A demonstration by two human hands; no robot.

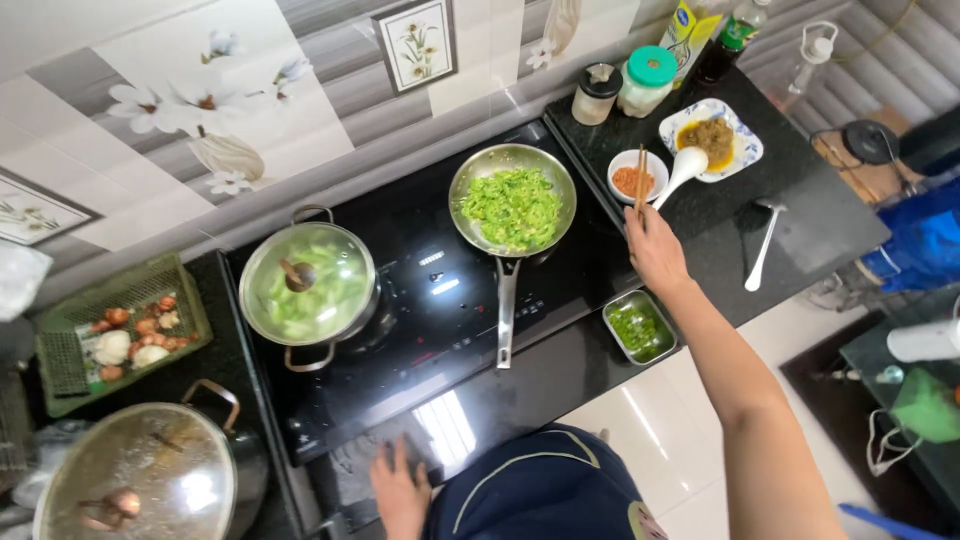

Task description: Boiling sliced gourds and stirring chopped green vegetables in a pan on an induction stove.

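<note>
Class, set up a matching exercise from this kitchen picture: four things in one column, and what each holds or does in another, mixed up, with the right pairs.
Things
1. frying pan
2. lidded pot
3. right hand
4. green basket

What it holds or does
A. onions and garlic
B. grips chopsticks over a small bowl
C. chopped greens, no lid
D. pale green pieces under a glass lid

Pairs: 1-C, 2-D, 3-B, 4-A

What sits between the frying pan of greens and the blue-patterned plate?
In the head view, a small white bowl of orange seasoning lies between the frying pan and the blue-patterned plate, with the right hand holding chopsticks over it.
</note>
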